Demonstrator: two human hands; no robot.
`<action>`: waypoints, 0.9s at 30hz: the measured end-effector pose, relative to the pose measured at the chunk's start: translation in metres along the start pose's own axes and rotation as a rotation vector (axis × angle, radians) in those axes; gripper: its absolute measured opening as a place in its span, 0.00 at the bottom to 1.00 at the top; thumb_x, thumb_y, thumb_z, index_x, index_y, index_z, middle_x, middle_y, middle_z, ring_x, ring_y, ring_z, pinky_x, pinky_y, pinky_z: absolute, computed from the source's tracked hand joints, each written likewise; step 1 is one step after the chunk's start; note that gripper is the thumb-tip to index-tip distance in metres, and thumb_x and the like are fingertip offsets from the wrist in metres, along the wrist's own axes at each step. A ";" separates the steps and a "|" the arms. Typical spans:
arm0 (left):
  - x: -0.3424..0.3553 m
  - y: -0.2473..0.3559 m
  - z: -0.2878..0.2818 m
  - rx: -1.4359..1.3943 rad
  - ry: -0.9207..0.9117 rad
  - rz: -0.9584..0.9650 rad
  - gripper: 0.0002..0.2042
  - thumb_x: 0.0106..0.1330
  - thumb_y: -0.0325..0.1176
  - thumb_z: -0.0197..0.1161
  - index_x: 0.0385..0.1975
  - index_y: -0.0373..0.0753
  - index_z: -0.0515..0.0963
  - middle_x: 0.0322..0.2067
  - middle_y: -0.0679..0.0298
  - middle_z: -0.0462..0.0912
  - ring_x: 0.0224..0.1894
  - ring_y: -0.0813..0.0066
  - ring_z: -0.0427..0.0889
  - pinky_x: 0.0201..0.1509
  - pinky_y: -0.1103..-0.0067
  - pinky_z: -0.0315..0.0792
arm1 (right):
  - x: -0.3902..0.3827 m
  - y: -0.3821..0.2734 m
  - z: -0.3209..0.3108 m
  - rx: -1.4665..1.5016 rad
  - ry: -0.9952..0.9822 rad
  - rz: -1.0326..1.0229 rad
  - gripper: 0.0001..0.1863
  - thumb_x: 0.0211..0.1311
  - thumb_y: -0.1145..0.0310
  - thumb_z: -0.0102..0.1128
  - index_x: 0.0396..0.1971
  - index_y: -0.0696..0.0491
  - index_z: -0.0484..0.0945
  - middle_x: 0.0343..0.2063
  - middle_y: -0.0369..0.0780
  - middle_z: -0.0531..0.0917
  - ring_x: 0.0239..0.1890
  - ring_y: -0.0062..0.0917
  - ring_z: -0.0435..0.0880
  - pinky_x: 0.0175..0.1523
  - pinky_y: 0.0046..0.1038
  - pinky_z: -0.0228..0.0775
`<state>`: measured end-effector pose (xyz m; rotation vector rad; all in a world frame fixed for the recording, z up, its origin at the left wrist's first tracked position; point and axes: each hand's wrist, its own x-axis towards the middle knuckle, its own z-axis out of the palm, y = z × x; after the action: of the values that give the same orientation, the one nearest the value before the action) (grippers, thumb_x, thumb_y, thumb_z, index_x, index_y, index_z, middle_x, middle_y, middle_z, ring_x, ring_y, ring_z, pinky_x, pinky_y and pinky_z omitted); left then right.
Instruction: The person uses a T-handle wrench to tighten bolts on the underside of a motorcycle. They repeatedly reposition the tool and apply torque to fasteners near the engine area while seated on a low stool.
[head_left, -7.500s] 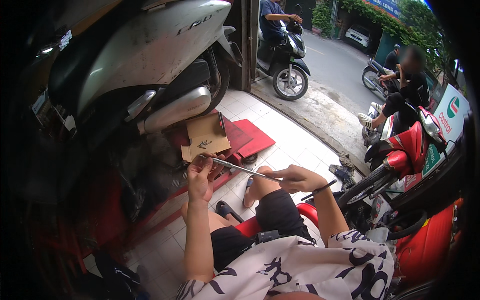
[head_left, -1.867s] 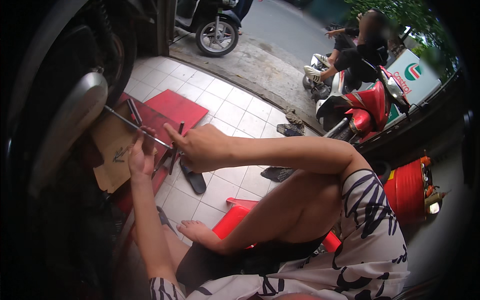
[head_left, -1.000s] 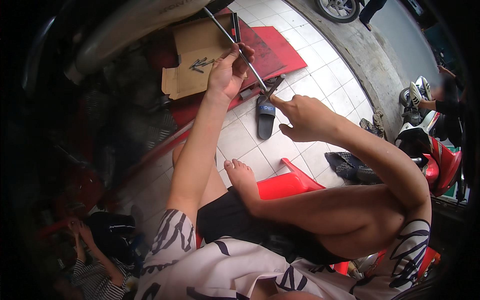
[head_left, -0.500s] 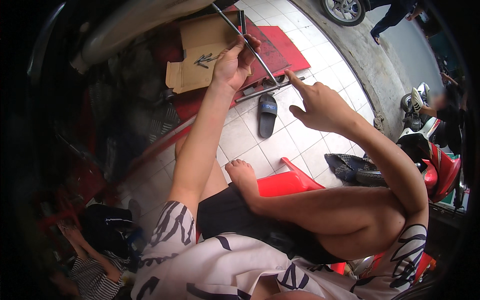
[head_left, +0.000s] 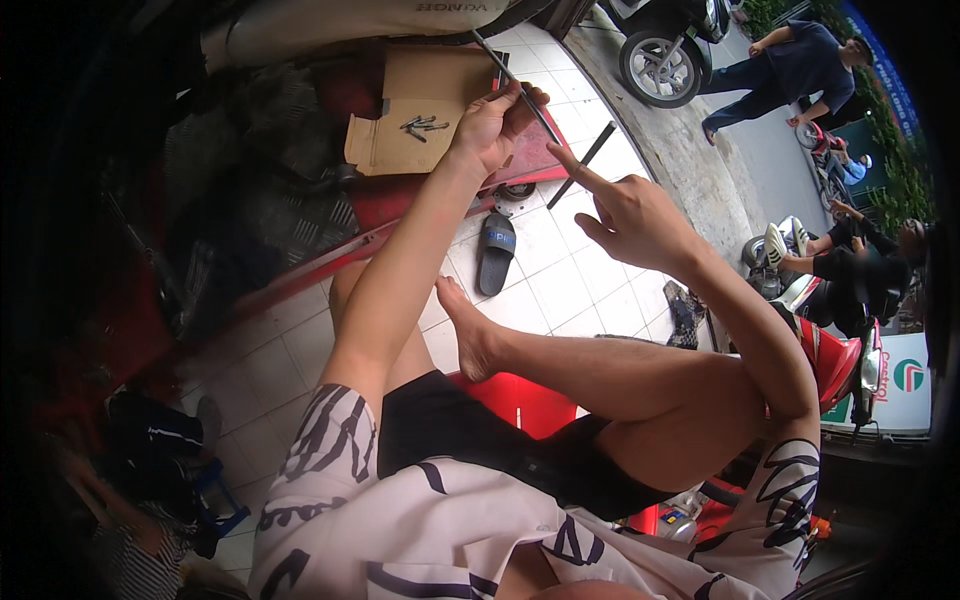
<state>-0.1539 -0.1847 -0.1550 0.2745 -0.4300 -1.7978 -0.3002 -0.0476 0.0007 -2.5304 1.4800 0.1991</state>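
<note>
Beside the big motorbike (head_left: 340, 32), I see my left hand (head_left: 488, 130) curled round the wrench (head_left: 543, 118), which slants up toward the machine, its far tip unclear; my right hand (head_left: 640, 215) is loosely spread, index finger out by the crossbar (head_left: 592, 153). I judge a weak left grip could let the wrench tilt and slip, and a turning crossbar could rap that finger. I count one wrench, one box (head_left: 370, 148), one loose sandal (head_left: 497, 258); the bolts (head_left: 424, 127) overlap too much to count
</note>
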 end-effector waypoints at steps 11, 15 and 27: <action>-0.009 0.001 0.019 -0.143 0.011 -0.050 0.07 0.70 0.26 0.50 0.39 0.31 0.75 0.41 0.53 0.81 0.46 0.64 0.82 0.54 0.75 0.79 | 0.008 0.031 0.040 -0.271 0.559 0.103 0.37 0.57 0.64 0.61 0.67 0.38 0.58 0.13 0.42 0.76 0.14 0.34 0.76 0.24 0.36 0.65; -0.021 0.000 0.005 -0.151 -0.089 -0.119 0.08 0.69 0.25 0.51 0.41 0.31 0.76 0.40 0.54 0.82 0.47 0.64 0.81 0.54 0.75 0.78 | 0.024 0.018 0.099 0.236 0.517 0.239 0.20 0.70 0.63 0.44 0.60 0.46 0.69 0.09 0.39 0.67 0.10 0.28 0.66 0.23 0.31 0.61; -0.005 -0.014 -0.012 -0.006 -0.100 -0.155 0.06 0.67 0.29 0.56 0.39 0.35 0.77 0.37 0.58 0.81 0.43 0.68 0.82 0.52 0.75 0.79 | 0.013 0.023 0.093 0.958 0.646 0.336 0.35 0.56 0.78 0.45 0.68 0.51 0.56 0.11 0.27 0.60 0.15 0.10 0.55 0.21 0.18 0.48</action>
<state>-0.1596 -0.1785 -0.1716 0.2194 -0.4853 -1.9705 -0.3152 -0.0472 -0.0949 -1.5916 1.6131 -1.0966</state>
